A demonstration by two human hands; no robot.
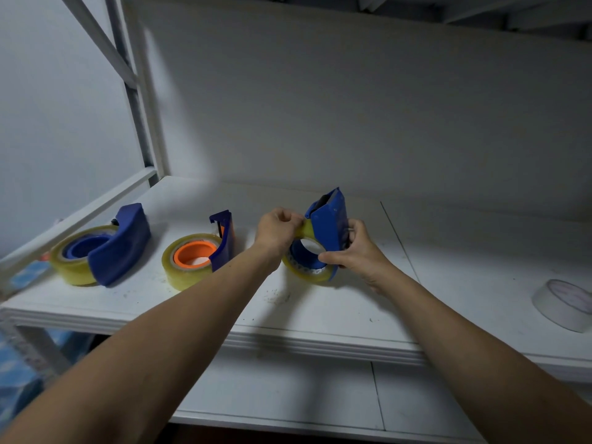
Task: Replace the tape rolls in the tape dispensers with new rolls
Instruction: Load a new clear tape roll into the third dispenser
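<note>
Blue tape dispenser [330,225] in hand, above the middle of the white shelf [320,312], blade end pointing up. A yellowish tape roll [306,273] sits in it on a blue hub. Cannot tell whether the roll's lower edge touches the shelf or hangs just over it.

Right hand [355,253]: fingers curled round the dispenser's far side, thumb pressed on the near edge close to the roll. Firm grip on the body.

Left hand [278,230]: fingers bunched, thumb and fingertips pinching the loose tape end [304,228], a short yellowish strip running from the roll to the hand, just beside the dispenser's upper edge.

Both forearms bare, reaching in from the bottom of the view.

To the left on the same shelf, apart from the hands: a second dispenser [224,243], blue, standing over a clear-yellow roll with an orange core [189,261]. Further left, near the shelf's end: a third dispenser [123,243], blue and rounded, lying over a yellowish roll with a blue core [72,262].

Far right, well apart: a white roll [564,305] lying flat on the shelf.

Small specks of debris on the shelf top. A lower shelf [288,389], also white, beneath. White metal frame [136,100] at the left, plain wall behind. Blue patterned material [17,370] at the lower left, blurred.
</note>
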